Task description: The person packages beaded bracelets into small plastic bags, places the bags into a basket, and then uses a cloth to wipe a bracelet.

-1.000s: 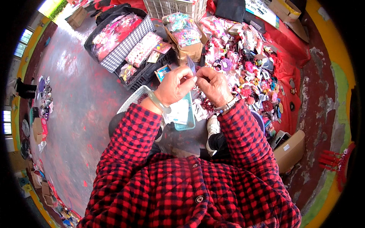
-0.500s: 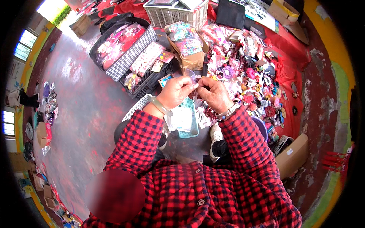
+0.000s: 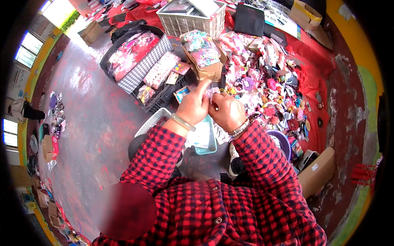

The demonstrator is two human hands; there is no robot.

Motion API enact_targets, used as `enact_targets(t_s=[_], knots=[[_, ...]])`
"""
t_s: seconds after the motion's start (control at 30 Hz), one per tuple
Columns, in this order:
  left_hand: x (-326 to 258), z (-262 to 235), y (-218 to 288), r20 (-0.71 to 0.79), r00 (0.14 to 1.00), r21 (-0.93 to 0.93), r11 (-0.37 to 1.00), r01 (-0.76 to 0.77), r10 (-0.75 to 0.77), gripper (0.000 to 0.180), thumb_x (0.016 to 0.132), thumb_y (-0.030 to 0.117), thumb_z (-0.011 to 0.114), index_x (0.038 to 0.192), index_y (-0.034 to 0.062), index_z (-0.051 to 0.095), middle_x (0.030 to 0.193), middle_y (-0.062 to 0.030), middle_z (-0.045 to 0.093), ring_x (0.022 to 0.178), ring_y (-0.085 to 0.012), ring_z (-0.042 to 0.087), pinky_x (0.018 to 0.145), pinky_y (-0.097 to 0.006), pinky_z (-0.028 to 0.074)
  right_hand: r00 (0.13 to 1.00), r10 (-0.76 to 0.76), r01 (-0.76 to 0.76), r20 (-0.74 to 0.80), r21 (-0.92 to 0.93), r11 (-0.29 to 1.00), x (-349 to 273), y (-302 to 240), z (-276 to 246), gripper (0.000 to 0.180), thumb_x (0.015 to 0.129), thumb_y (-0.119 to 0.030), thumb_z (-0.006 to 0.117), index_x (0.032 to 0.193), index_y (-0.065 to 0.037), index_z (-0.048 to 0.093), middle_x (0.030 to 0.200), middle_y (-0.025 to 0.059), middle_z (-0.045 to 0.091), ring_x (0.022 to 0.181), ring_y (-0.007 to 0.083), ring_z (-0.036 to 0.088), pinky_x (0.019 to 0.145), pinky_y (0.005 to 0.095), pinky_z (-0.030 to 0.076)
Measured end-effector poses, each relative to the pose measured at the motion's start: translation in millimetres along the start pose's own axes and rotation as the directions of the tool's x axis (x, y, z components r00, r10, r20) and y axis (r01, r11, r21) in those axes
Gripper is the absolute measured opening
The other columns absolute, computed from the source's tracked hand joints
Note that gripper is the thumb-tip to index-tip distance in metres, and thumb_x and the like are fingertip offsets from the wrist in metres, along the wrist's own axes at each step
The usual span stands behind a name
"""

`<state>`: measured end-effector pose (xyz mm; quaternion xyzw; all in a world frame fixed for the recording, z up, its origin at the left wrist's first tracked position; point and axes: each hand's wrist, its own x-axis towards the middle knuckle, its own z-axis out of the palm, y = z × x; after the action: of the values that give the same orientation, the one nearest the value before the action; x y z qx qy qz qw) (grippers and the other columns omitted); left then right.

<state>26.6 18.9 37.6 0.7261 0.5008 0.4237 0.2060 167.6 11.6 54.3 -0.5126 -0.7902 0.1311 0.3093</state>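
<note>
Both my hands are raised together in front of my chest, above the baskets. My left hand [image 3: 193, 105] is closed on a small clear, pinkish plastic bag [image 3: 211, 91], its thumb pointing up and away. Against it, my right hand [image 3: 228, 110] is curled with the fingertips pinched; a small dark bit shows there, too hidden to name. Below the hands lies a light-blue plastic basket [image 3: 213, 144] with white sheets or packets [image 3: 200, 137] in it. Partly behind my left forearm is a white basket [image 3: 144, 126] with dark red pieces inside.
A wide heap of hair ornaments [image 3: 269, 84] covers red cloth at the right. Ahead stand a carton of bagged goods [image 3: 209, 73], a black crate [image 3: 159, 98], a houndstooth-patterned box [image 3: 141, 64] and a whitish crate [image 3: 193, 24]. A purple basin [image 3: 286, 143] and cardboard [image 3: 318, 172] sit right.
My hands have come slightly lower and nearer to me. My left thumb has lifted off the pinch, and my right fingers have curled in tighter. The whole view has shifted a little.
</note>
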Motion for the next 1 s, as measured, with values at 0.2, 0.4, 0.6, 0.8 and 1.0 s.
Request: enact_targets(t_s=[0.2,0.4,0.6,0.8,1.0], knots=[[-4,-6,0,0.072,0.997,0.122,0.992,-0.036,0.027,0.028,0.079,0.004,0.050,0.105,-0.0026,0.055,0.091,-0.0232,0.061,0.084,-0.0378,0.060,0.073,-0.040,0.050,0.999,0.038,-0.038,0.035,0.019,0.999,0,-7,-7,0.014,0.071,-0.017,0.058,0.069,-0.003,0.055,0.072,0.0139,0.057,0.064,0.0338,0.058,0.057,0.0416,0.046],[-8,-2,2,0.100,0.995,0.195,0.981,-0.007,-0.013,0.030,0.079,0.002,0.047,0.107,-0.0076,0.053,0.085,-0.0266,0.060,0.080,-0.0383,0.060,0.068,-0.042,0.050,0.992,0.076,-0.065,0.100,-0.114,0.991,-5,-5,-2,0.020,0.073,-0.024,0.063,0.080,-0.007,0.058,0.079,0.0139,0.059,0.069,0.0333,0.060,0.062,0.0427,0.049],[-7,1,0,0.068,0.998,0.210,0.978,-0.005,-0.009,0.032,0.079,0.004,0.048,0.108,-0.0072,0.053,0.077,-0.0252,0.060,0.072,-0.0371,0.061,0.064,-0.043,0.050,0.970,0.052,-0.021,0.237,-0.132,0.991,-6,-4,-4,0.024,0.075,-0.030,0.060,0.085,-0.008,0.062,0.074,0.0155,0.060,0.067,0.0334,0.061,0.060,0.0434,0.049],[-7,3,-4,0.065,0.998,0.261,0.965,-0.032,0.015,0.029,0.078,0.007,0.050,0.103,-0.0069,0.055,0.074,-0.0233,0.061,0.073,-0.0363,0.061,0.065,-0.044,0.049,0.962,0.162,-0.117,0.218,-0.205,0.972,-4,2,3,0.025,0.078,-0.030,0.054,0.078,-0.007,0.062,0.073,0.0175,0.060,0.066,0.0338,0.061,0.058,0.0447,0.049],[-13,10,-3,0.228,0.967,0.372,0.928,0.026,-0.118,0.036,0.077,0.008,0.053,0.111,-0.0044,0.049,0.081,-0.0248,0.060,0.080,-0.0385,0.060,0.069,-0.044,0.048,0.983,0.146,-0.109,0.113,-0.280,0.954,-2,1,6,0.021,0.077,-0.025,0.053,0.074,-0.006,0.059,0.072,0.0169,0.060,0.063,0.0339,0.060,0.057,0.0445,0.049]])
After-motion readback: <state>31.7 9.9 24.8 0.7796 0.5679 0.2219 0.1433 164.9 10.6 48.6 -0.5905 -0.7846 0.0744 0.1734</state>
